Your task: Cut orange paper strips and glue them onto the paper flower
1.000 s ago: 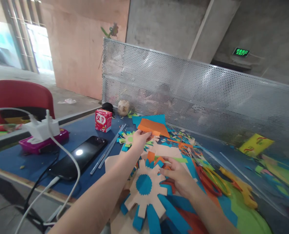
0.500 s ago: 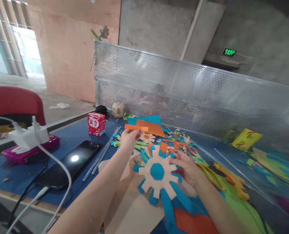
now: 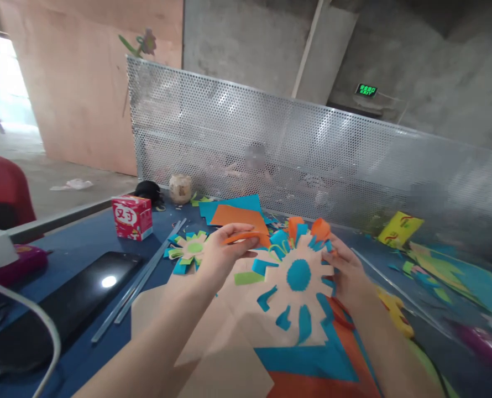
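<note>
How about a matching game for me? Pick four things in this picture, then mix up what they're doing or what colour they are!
Column one:
1. Left hand
2. Right hand
3. Phone
4. Box

Column two:
A. Pinkish red and white
B. Holding the edge of the blue-centred flower
C. Black, lying flat on the blue table
D. Holding an orange strip

Right pairs:
1-D, 2-B, 3-C, 4-A
</note>
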{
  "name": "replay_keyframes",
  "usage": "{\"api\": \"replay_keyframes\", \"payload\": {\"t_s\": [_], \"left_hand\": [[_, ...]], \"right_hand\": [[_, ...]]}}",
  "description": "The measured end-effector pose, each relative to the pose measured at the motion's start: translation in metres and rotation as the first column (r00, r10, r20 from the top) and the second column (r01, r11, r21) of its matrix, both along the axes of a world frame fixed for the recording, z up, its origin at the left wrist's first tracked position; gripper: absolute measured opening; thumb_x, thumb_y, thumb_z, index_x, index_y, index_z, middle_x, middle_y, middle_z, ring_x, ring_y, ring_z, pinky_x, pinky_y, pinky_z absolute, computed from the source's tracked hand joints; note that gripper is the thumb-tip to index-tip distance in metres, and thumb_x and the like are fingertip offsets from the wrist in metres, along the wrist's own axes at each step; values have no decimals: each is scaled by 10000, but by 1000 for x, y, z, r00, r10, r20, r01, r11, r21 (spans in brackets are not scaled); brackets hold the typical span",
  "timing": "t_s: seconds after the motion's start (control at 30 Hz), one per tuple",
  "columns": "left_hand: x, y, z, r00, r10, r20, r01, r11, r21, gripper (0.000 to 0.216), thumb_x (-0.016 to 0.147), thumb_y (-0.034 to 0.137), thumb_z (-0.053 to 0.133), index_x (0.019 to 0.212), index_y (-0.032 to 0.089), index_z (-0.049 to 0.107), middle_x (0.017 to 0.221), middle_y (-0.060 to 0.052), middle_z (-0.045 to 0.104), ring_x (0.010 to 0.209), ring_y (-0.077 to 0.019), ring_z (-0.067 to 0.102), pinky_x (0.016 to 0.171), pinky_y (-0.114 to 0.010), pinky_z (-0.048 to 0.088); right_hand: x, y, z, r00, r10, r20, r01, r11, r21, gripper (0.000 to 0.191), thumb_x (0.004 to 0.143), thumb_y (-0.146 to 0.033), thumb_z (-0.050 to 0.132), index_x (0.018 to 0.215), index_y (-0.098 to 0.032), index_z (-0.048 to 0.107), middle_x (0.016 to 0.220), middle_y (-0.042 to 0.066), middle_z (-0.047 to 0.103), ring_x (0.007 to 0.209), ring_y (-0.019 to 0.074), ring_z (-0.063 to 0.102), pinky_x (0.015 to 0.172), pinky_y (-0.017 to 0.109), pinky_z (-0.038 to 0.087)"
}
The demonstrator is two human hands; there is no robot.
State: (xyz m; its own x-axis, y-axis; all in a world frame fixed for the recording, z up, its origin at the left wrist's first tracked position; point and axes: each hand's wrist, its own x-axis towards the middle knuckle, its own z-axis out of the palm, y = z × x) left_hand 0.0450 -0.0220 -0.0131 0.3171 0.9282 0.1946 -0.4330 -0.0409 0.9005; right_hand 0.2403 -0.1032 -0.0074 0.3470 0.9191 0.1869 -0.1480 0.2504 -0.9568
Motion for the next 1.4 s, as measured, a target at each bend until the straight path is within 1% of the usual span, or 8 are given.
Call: {"api": "replay_keyframes", "payload": {"t_s": [0.17,0.47,0.6,0.8,0.93,1.03,1.2,1.4], "left_hand": [[2,-13,6,996,-74,-56,79,993,87,208,598,198,676,784,147,598,737,-40,664,649,-152,627,566,-256,519],[3,-17,7,981,-164,-106,165,986,-6,145,614,189,657,734,127,603,715,-59,672,632,-152,632,540,-232,508],[4,-19,6,981,-184,-63,183,983,-17,142,627,178,643,753,131,595,752,-63,676,641,-153,635,557,-243,513],[7,-18,2,985,-166,-55,163,985,-57,153,613,169,650,752,125,602,721,-61,673,628,-151,631,570,-244,492],[6,-17,3,986,-153,-70,144,982,-123,154,610,201,661,731,124,605,696,-56,666,580,-117,611,482,-183,440],[5,-18,5,986,-150,-72,138,980,-146,132,626,234,652,696,130,613,657,-40,658,534,-87,587,451,-161,414],[5,-18,7,985,-164,-48,152,969,-194,124,639,211,639,742,142,628,712,-40,668,602,-95,609,522,-172,448],[6,-18,9,982,-167,-84,153,976,-155,114,674,199,598,758,126,624,714,-57,668,618,-109,615,567,-190,455]], "right_hand": [[2,-3,1,992,-99,-75,101,995,22,360,540,-226,695,882,-273,595,573,-47,616,423,122,551,366,207,429],[-4,0,-1,986,-157,-48,155,987,-42,351,462,-202,734,788,-241,612,491,-50,545,345,94,466,296,187,379],[-3,-1,-3,988,-153,-10,152,985,-80,404,472,-223,733,856,-244,609,522,-48,554,350,103,477,289,200,405],[-6,1,-3,984,-179,-5,179,983,-35,535,490,-188,719,1002,-266,585,619,-25,608,426,117,536,343,197,434],[-8,2,-1,979,-201,-14,201,979,-10,500,485,-176,720,963,-259,598,582,-36,598,423,112,535,347,186,424],[-8,3,-1,981,-196,-3,196,980,-13,511,500,-174,713,988,-247,582,635,-21,613,469,125,558,370,197,429],[-7,3,-1,983,-181,3,181,983,-22,481,504,-178,708,954,-266,563,587,-56,569,410,90,503,369,197,414],[-6,4,-1,983,-179,39,180,984,-16,447,529,-219,695,947,-282,547,627,-55,585,424,92,508,354,191,401]]}}
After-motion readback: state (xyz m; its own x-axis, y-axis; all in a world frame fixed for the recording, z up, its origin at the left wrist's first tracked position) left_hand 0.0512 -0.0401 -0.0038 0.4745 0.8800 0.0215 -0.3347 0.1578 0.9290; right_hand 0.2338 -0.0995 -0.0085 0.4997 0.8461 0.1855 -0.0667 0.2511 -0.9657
